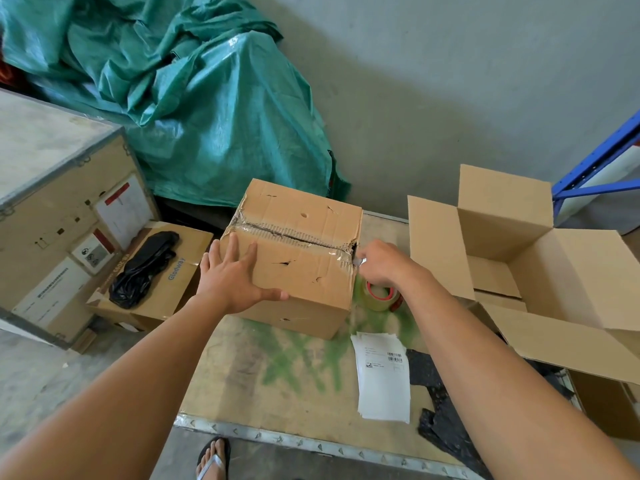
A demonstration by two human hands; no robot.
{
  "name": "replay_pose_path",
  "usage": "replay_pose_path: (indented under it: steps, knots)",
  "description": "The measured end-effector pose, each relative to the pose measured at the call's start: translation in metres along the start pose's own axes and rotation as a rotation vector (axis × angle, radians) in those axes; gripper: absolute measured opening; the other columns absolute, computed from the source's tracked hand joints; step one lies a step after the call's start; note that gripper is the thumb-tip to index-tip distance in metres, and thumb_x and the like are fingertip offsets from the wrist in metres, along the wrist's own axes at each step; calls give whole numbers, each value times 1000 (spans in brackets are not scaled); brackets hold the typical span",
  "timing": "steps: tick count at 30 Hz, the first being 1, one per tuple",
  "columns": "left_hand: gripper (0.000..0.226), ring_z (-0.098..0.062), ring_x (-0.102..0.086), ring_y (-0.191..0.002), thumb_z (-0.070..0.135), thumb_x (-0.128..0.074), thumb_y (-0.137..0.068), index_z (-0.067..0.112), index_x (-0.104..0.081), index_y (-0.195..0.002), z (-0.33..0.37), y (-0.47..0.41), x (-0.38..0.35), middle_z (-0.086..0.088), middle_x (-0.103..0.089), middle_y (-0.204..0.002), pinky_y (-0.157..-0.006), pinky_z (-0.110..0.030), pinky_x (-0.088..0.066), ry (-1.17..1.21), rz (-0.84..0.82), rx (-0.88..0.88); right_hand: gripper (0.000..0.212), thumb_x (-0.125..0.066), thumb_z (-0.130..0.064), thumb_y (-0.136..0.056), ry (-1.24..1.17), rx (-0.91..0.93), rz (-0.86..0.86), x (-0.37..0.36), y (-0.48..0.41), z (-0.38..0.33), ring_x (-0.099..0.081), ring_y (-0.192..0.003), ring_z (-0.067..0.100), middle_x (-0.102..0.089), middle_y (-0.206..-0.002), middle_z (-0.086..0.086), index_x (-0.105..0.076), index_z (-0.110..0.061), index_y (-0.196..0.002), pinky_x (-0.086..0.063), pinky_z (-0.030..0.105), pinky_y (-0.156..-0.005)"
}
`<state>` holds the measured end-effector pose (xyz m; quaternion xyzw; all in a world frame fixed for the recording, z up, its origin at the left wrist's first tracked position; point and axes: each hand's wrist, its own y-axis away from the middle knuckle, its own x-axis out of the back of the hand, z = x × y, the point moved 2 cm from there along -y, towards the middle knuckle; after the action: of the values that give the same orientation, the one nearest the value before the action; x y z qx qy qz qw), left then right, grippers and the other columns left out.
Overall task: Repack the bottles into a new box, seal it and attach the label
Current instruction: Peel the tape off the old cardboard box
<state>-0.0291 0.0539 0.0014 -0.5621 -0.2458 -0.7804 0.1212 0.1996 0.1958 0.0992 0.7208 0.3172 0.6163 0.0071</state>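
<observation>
A battered, taped-shut cardboard box (294,251) with holes and dents stands on the wooden platform (263,382). My left hand (232,275) lies flat on its near left top, fingers spread, thumb over the front edge. My right hand (384,265) is at the box's right end of the taped seam, fingers curled on a small metallic thing, too small to identify. A roll of clear tape (381,296) sits just under that hand. The new box (519,258) stands open at the right, flaps spread. A white shipping label (382,375) lies on the platform. No bottles are visible.
A green tarpaulin (207,109) is heaped behind. A metal-edged crate (52,209) stands left, with a smaller carton (156,278) bearing a black bag beside it. Blue shelving (595,168) is at the far right. Black plastic (440,427) lies at the platform's near right. My sandalled foot (213,459) is below.
</observation>
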Motion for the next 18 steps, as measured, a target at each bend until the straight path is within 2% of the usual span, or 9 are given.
replay_pose_path:
  steps: [2,6,10,13,15,18]
  knots:
    - [141,-45,13,-151,108,-37,-46,35,3,-160,0,0,0,-12,16,-167,-122,-59,-1,0,-4,-2,18,-47,-3,-89,16,-5,3,0,-3,1,-58,-80,35,-59,-81,10,-64,-8,-89,-43,33,-62]
    - [138,-44,10,-152,105,-40,-51,33,2,-160,-1,-1,3,-12,12,-168,-121,-58,-3,33,9,-23,25,-51,-8,-93,68,4,30,6,-6,1,-61,-85,32,-66,-99,13,-70,-9,-108,-55,37,-77]
    - [136,-37,-2,-153,87,-66,-61,24,3,-161,-16,4,13,-9,2,-169,-122,-53,-15,278,88,14,33,-53,-10,-95,96,91,111,19,-14,-21,-64,-106,33,-67,-122,12,-67,-12,-125,-55,40,-88]
    - [141,-34,-9,-154,77,-77,-61,22,6,-162,-34,6,16,-9,-3,-169,-121,-50,-19,357,59,61,36,-50,-17,-103,43,219,109,17,-28,-59,-60,-118,33,-62,-135,13,-60,-14,-138,-51,42,-94]
    - [141,-30,-17,-153,73,-79,-63,18,6,-161,-45,7,16,-9,-13,-168,-120,-46,-24,380,10,66,39,-49,-14,-103,15,282,87,11,-42,-90,-58,-122,36,-60,-139,15,-59,-14,-141,-50,43,-98]
    - [124,-28,-39,-142,53,-81,-77,19,4,-162,-52,10,15,-9,-39,-157,-113,-39,-34,407,-39,46,42,-47,-5,-98,-25,327,54,-5,-62,-133,-59,-119,37,-61,-137,15,-60,-9,-137,-52,44,-96]
